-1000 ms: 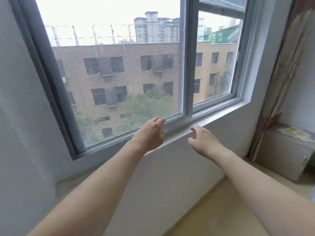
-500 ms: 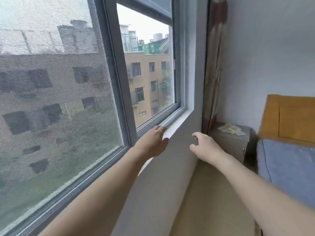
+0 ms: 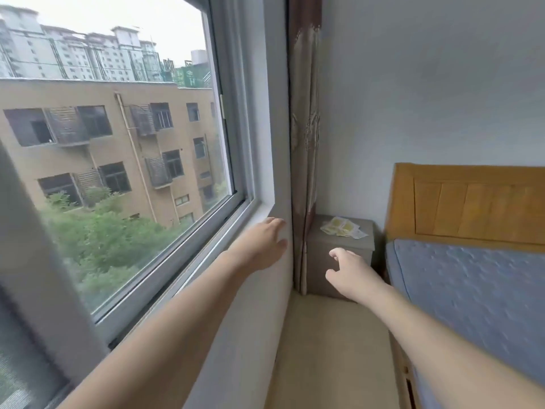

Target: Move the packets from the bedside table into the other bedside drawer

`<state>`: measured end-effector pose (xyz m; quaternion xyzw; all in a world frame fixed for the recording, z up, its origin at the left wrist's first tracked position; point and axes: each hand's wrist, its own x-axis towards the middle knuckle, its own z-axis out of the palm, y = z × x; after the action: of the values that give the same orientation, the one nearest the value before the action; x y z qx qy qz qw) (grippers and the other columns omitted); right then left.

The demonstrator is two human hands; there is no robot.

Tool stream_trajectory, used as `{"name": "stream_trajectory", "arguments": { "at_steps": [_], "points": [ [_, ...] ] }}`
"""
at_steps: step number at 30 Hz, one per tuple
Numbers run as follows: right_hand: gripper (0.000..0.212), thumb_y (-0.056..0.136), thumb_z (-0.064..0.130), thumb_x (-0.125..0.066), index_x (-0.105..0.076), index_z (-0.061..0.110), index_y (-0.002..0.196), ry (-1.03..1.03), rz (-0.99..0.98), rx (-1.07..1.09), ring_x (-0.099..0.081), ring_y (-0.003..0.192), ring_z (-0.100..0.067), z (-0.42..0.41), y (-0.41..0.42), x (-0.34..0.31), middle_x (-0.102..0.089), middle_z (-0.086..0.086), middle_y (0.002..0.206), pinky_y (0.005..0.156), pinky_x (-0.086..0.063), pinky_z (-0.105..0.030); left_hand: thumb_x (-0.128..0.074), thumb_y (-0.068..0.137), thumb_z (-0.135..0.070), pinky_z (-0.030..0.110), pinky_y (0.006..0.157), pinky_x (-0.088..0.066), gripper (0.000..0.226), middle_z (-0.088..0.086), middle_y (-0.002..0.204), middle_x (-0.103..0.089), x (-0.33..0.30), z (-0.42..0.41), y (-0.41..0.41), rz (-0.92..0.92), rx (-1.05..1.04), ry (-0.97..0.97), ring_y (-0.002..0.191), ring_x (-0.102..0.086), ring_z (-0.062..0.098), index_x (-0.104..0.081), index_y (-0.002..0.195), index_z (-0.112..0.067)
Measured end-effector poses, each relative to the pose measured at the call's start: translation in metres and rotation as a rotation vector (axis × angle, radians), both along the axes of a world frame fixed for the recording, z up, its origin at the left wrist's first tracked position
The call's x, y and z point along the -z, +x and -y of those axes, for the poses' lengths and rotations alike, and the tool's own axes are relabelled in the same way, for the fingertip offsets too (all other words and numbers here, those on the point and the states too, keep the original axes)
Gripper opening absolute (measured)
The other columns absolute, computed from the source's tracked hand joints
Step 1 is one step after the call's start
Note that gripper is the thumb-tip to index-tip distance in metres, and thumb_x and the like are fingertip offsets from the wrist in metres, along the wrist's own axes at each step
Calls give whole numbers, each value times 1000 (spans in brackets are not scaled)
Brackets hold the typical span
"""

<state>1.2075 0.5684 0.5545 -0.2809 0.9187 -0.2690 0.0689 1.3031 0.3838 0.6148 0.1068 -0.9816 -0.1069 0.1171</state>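
Several flat packets (image 3: 342, 227), pale yellow with white edges, are lying in a loose overlapping pile on top of the bedside table (image 3: 339, 261), toward its back. Table is a plain grey-brown box with square corners, matte, standing in the corner between the patterned curtain (image 3: 305, 143) and the wooden headboard (image 3: 469, 202). Left hand (image 3: 259, 246) is reaching forward beside the white window ledge (image 3: 259, 208), fingers relaxed and slightly spread, holding nothing. Right hand (image 3: 351, 273) is hanging in front of the table's face, fingers loosely curled, empty, well short of the packets. Bed (image 3: 477, 296) is carrying a blue quilted cover, dimpled texture, its edge running along the right. Beige floor (image 3: 333, 349) is forming a narrow open strip between wall and bed, leading straight to the table.
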Motion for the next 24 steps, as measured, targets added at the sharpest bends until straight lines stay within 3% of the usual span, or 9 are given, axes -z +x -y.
{"name": "stream_trajectory", "arguments": {
  "at_steps": [6, 13, 18, 24],
  "points": [
    [52, 92, 26, -48, -39, 18, 143, 19, -9, 67, -44, 131, -20, 49, -145, 0, -42, -1, 146, 104, -40, -35, -45, 99, -24, 29, 100, -35, 44, 7, 146, -44, -3, 69, -158, -21, 28, 68, 131, -44, 24, -43, 141, -12],
    [50, 93, 23, -49, -40, 16, 142, 18, -58, 180, -47, 128, -22, 58, -304, -21, -45, -3, 145, 101, -42, -34, -49, 94, -24, 30, 78, -43, 25, 8, 112, -62, 5, 92, -340, -14, 6, 259, 105, -57, 29, -57, 111, -8],
    [48, 95, 22, -49, -40, 19, 142, -43, 18, 218, -50, 123, -20, 63, -414, -4, -47, 0, 143, 95, -43, -30, -49, 93, -23, 30, 92, -43, 37, 8, 127, -59, 39, 87, -463, 84, 113, 224, 117, -54, 27, -55, 127, -8],
    [54, 94, 25, -51, -36, 20, 146, -77, 51, 180, -48, 125, -17, 81, -571, 14, -41, 2, 148, 97, -41, -30, -48, 90, -28, 27, 76, -38, 28, 9, 122, -59, 68, 118, -611, 194, -18, 243, 107, -55, 28, -56, 111, -9]
  ]
}}
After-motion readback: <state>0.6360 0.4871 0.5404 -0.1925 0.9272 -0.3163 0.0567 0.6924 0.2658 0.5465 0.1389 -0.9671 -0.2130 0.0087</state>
